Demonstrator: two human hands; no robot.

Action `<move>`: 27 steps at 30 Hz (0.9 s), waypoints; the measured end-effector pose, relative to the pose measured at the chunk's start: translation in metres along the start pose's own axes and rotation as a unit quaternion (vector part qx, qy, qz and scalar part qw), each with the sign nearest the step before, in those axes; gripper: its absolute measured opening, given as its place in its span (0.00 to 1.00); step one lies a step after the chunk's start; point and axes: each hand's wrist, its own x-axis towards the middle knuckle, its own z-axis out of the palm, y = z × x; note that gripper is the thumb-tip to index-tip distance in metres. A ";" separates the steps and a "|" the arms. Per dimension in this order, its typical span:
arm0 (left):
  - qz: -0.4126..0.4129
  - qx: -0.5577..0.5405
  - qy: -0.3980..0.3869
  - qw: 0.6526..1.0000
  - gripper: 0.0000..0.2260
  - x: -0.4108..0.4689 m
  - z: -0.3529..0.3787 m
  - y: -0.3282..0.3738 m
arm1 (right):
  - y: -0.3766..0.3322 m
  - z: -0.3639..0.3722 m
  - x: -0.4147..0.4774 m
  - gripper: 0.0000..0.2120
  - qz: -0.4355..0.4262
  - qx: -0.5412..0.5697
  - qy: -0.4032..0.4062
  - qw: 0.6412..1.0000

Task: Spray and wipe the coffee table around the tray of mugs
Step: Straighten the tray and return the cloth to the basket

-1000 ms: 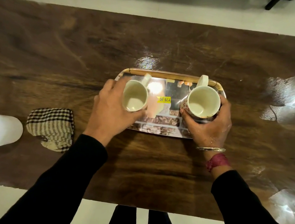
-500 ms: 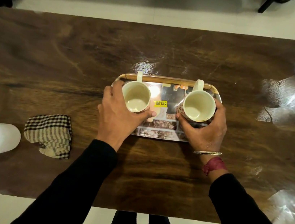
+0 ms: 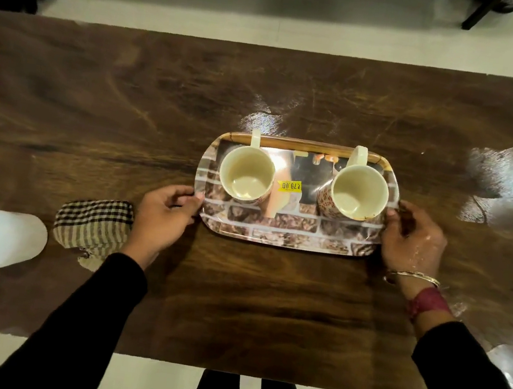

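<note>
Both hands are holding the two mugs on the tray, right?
Not quite. In the head view the left hand and right hand grip the ends of the tray; the left mug and right mug just stand on it.

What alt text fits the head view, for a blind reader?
From above, the left hand and right hand hold the ends of a tray on a wooden table; it carries a left mug and right mug, both empty. A cloth and white bottle lie left.

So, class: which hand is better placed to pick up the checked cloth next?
Left. The left hand lies just beside the checked cloth; the right hand is across the tray.
</note>
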 end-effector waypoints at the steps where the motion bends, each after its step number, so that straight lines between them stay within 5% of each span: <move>1: 0.002 -0.015 0.004 1.000 0.08 0.002 0.006 0.000 | -0.001 0.001 0.002 0.12 0.017 0.007 0.003 1.000; 6: -0.013 -0.037 0.024 0.999 0.11 0.012 0.013 -0.010 | -0.003 0.006 0.010 0.16 0.122 0.080 -0.038 0.989; 27: 0.019 -0.021 0.052 0.998 0.20 0.019 -0.069 -0.043 | -0.061 0.051 -0.044 0.15 0.099 0.053 -0.046 0.993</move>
